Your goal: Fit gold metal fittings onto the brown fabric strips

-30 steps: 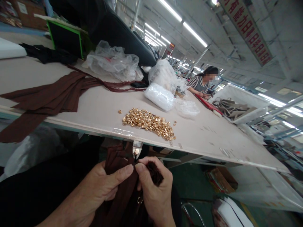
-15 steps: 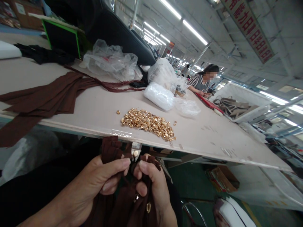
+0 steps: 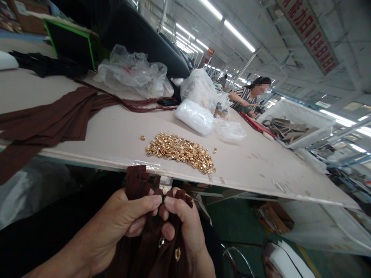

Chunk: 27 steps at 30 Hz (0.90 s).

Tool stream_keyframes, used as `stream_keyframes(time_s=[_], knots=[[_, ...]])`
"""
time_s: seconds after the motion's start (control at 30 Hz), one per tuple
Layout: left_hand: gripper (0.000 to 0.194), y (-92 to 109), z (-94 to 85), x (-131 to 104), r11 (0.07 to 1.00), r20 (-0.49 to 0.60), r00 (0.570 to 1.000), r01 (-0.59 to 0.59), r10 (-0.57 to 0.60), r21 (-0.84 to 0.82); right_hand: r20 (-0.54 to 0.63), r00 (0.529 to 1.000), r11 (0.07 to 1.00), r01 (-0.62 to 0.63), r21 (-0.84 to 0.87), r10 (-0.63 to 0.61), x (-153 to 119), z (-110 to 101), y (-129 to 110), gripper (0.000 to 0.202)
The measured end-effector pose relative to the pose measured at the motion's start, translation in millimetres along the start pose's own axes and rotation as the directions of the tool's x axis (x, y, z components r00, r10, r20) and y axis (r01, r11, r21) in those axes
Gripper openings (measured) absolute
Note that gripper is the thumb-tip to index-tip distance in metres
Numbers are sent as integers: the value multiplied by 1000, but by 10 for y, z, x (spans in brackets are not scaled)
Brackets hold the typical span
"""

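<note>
My left hand (image 3: 127, 214) is closed on brown zipper tape (image 3: 137, 183), thumb and index finger pinching it. Close beside it, my right hand (image 3: 185, 220) pinches more of the tape, its thumb tip almost meeting the left one. Just beyond the thumbs, a small metal holder (image 3: 166, 181) at the table's edge bears a gold zipper slider (image 3: 165, 190). Whether the tape is inside that slider is hidden by my fingers. Two more sliders hang on the tape below my right hand, one gold slider (image 3: 177, 254) among them. A heap of gold sliders (image 3: 179, 151) lies on the table ahead.
Brown tape strips (image 3: 60, 112) lie across the table (image 3: 240, 166) at left. Clear plastic bags (image 3: 135, 73) and a white plastic packet (image 3: 194, 117) sit behind the heap. A co-worker (image 3: 246, 96) works at the far right beside a white bin (image 3: 304, 116) of strips.
Both hands have come closer together, with the thumb tips now nearly touching just below the holder. The right hand has moved slightly left and up. The view has shifted a little.
</note>
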<state>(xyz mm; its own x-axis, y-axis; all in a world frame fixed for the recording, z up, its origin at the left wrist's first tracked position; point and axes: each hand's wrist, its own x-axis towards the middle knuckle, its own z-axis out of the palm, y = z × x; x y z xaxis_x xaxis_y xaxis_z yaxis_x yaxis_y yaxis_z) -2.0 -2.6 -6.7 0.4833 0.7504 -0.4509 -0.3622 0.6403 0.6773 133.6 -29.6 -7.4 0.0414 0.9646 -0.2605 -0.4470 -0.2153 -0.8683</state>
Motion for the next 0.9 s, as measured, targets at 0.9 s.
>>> stream_keyframes(time_s=[0.9], knots=[[36, -15, -5, 26, 962, -139, 968, -180, 210, 204, -24, 997, 997, 70, -38, -71, 9, -72, 84, 40]])
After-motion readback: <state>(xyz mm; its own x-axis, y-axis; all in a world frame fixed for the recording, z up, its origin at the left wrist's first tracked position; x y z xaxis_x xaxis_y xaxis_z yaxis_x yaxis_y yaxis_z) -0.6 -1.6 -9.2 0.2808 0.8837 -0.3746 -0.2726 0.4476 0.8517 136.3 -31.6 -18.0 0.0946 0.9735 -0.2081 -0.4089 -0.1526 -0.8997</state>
